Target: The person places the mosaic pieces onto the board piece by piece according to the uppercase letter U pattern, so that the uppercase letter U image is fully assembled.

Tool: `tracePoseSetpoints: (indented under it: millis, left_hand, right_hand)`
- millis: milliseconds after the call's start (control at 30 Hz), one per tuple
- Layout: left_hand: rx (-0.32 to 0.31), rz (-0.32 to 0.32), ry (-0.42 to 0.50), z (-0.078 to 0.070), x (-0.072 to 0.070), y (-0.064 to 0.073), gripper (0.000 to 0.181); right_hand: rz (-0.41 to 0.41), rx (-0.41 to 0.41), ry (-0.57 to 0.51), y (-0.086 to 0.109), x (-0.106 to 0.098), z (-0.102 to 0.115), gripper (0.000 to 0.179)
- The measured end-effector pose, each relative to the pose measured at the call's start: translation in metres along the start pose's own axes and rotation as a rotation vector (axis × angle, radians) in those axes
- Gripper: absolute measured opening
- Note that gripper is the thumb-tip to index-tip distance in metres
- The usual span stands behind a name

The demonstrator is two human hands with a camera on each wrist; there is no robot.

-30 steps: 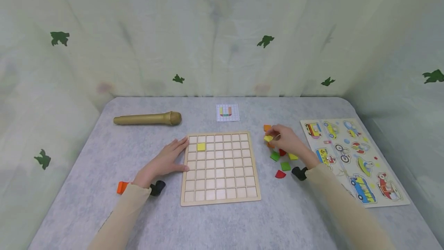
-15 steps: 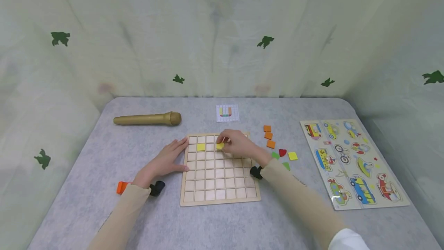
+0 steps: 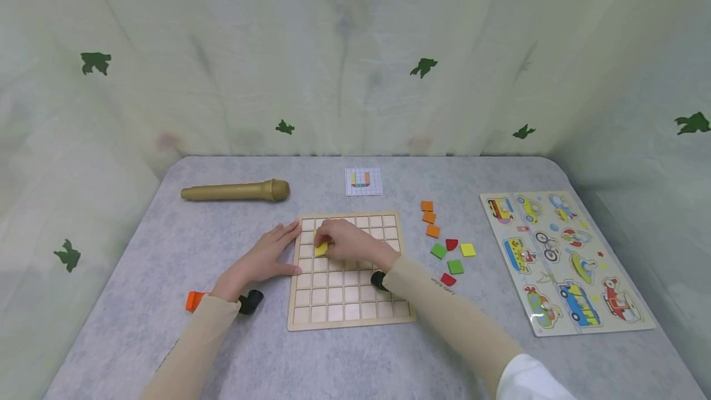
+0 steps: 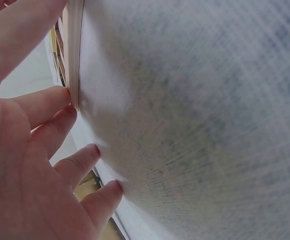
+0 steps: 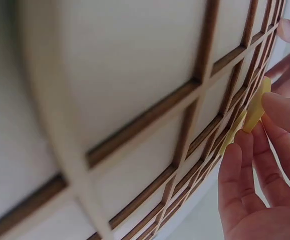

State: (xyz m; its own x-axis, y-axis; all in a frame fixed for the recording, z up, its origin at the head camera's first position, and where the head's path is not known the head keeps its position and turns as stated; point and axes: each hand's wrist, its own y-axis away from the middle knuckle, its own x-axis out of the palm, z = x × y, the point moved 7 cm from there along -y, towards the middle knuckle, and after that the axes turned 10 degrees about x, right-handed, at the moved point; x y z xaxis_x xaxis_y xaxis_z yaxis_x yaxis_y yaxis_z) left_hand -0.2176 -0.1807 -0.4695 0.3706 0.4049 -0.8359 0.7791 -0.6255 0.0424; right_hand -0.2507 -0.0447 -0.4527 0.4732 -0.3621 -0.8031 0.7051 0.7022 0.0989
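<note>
My right hand (image 3: 351, 243) pinches a yellow square tile (image 3: 320, 251) between thumb and fingers, over the upper left cells of a wooden grid board (image 3: 352, 325). In the right wrist view the pinched tile (image 5: 256, 107) is tilted, close to another yellow tile (image 5: 232, 134) lying in the grid. The right hand mostly covers that second tile in the head view. My left hand (image 3: 265, 259) lies at the board's left edge, fingers spread, with thumb and fingertips touching the frame.
Orange (image 3: 429, 218), green (image 3: 455, 266), red (image 3: 447, 279) and yellow (image 3: 468, 250) pieces lie right of the board. A pattern card (image 3: 363, 182) and gold microphone (image 3: 236, 191) are behind. A vehicle puzzle (image 3: 566, 261) lies far right; an orange object (image 3: 194, 300) sits by the left wrist.
My right hand has carried a yellow tile from the loose pieces leftward across the board to its upper left cells. The left hand has stayed at the board's edge.
</note>
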Motion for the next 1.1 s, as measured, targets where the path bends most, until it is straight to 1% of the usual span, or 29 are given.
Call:
tracePoseSetpoints:
  millis: [267, 500, 633, 733, 833, 967, 1100]
  left_hand:
    - [-0.001, 0.0, -0.001, 0.0, -0.001, 0.0, 0.089]
    - [0.009, -0.01, -0.004, 0.0, -0.002, 0.0, 0.089]
    - [0.007, -0.006, -0.005, 0.0, -0.001, 0.0, 0.09]
    - [0.002, 0.0, -0.003, 0.0, -0.001, -0.001, 0.09]
    - [-0.003, 0.005, 0.002, 0.001, 0.0, -0.001, 0.09]
    - [-0.005, 0.009, 0.005, 0.001, 0.0, -0.001, 0.091]
    - [-0.014, 0.013, 0.01, 0.0, 0.0, 0.0, 0.09]
  right_hand:
    - [-0.002, 0.023, 0.058, -0.003, 0.002, 0.003, 0.018]
    - [0.018, 0.018, 0.021, -0.003, 0.004, 0.003, 0.02]
    - [0.012, 0.018, -0.024, 0.003, -0.003, 0.001, 0.02]
    - [0.002, 0.029, -0.089, 0.014, -0.016, -0.006, 0.02]
    - [-0.015, 0.039, -0.157, 0.03, -0.034, -0.018, 0.019]
    - [-0.07, 0.071, -0.199, 0.058, -0.058, -0.045, 0.018]
    - [-0.132, 0.135, -0.223, 0.093, -0.079, -0.081, 0.018]
